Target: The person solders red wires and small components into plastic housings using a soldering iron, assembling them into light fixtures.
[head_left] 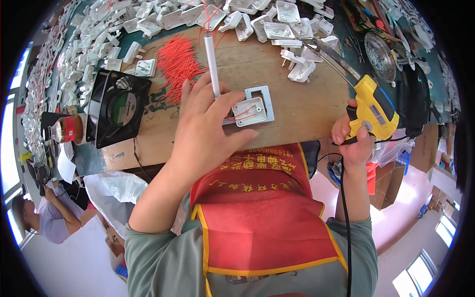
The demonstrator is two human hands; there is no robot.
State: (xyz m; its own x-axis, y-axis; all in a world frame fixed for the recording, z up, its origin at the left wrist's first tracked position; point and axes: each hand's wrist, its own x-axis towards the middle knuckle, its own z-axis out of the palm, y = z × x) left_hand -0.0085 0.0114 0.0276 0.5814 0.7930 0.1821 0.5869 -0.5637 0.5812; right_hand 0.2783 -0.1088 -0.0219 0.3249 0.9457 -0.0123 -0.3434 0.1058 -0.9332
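2 hands in view, both the wearer's, both occupied. Left hand (210,116): 1 slim white stick (211,64) held upright among the fingers, red wires at its top end; thumb and index spread wide round 1 small white casing (252,117), whether they press on it can't tell. Casing is at bench middle, open side up, thin red wires across it, lying over part of 1 grey metal frame (268,101). Right hand (356,141): closed round the grip of 1 yellow soldering gun (375,111), nozzle pointing up-left toward loose white pieces; 1 black cable (348,222) runs down beside the right forearm. 1 brown board (316,106) underneath. 1 heap of red wires (178,67) beyond the left hand, too many to count. White plastic parts (279,30) piled along the far side and far left, also uncountable. 1 black fan (120,108) left of the left hand, 1 jar (69,129) just beside it. 1 round metal dish (380,57) far right. 1 red apron (262,222), yellow trim, on the wearer. 1 other person (57,218) lower left, well apart from the wearer
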